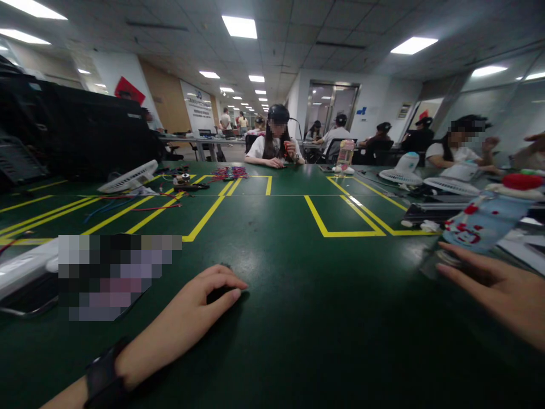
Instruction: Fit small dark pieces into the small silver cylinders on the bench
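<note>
My left hand (208, 298) rests on the green table (272, 329), a black band on its wrist. Its fingers curl down, and the thumb and index tips come together; anything between them is too small or hidden to make out. At the right edge my right hand (498, 289) is raised a little, thumb and forefinger apart. Just beyond it stands a light blue bottle (485, 218) with a cartoon print and a red top, appearing tilted. The fingertips overlap the bottle's lower end in view; whether they touch it I cannot tell.
To the left lie a white power strip (28, 267) and a blurred-out flat object (123, 272). Wires (230, 172) and a white fan (130, 177) are farther back. More fans (402, 170) stand right. A person (276, 139) sits opposite. Yellow tape (353, 233) marks the table.
</note>
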{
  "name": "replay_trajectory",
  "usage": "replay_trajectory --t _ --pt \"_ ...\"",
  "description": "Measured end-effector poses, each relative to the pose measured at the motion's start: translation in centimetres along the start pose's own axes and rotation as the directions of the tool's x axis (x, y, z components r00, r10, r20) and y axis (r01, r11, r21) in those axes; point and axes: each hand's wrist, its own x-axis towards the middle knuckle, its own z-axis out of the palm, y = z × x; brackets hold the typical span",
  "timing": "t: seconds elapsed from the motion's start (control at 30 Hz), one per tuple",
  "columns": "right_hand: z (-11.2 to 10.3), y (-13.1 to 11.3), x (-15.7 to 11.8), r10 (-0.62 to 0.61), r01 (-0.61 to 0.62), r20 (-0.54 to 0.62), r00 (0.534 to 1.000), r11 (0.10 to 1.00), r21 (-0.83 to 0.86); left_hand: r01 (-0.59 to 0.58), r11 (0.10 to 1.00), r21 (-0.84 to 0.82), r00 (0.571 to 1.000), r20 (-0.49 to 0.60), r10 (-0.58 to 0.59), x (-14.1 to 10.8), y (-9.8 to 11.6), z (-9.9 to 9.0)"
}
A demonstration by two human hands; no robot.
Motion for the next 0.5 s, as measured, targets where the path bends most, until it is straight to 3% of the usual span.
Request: replay_trajectory --t 0.07,0.13,0.2,0.27,0.37,0.5 --pt "0.6 -5.1 -1.0 -0.180 0.168 0.083 0.980 0.978 0.126 -0.002 1.000 0.008 1.000 0.004 0.001 0.1 0.0 0.1" --pt "1.5 -10.6 -2.1 -0.410 0.364 0.105 0.906 0.881 0.301 -0.004 1.000 0.019 1.000 -0.002 0.004 0.1 -0.2 0.1" --pt "2.6 -15.5 -3.0 -0.560 0.440 0.156 0.814 0.770 0.462 -0.011 0.999 0.032 1.000 -0.014 0.011 0.1 -0.5 0.2" --pt "3.6 -19.1 -3.6 -0.635 0.436 0.195 0.747 0.691 0.576 -0.022 0.999 0.044 0.999 -0.036 0.024 0.0 -0.8 0.2" --pt "4.7 -21.2 -4.0 -0.667 0.405 0.208 0.715 0.638 0.654 -0.029 0.998 0.051 0.997 -0.068 0.032 0.0 -0.7 0.2" --pt "6.0 -20.5 -4.4 -0.592 0.309 0.252 0.766 0.682 0.662 -0.038 0.999 0.035 0.989 -0.140 0.042 0.5 1.5 0.9"
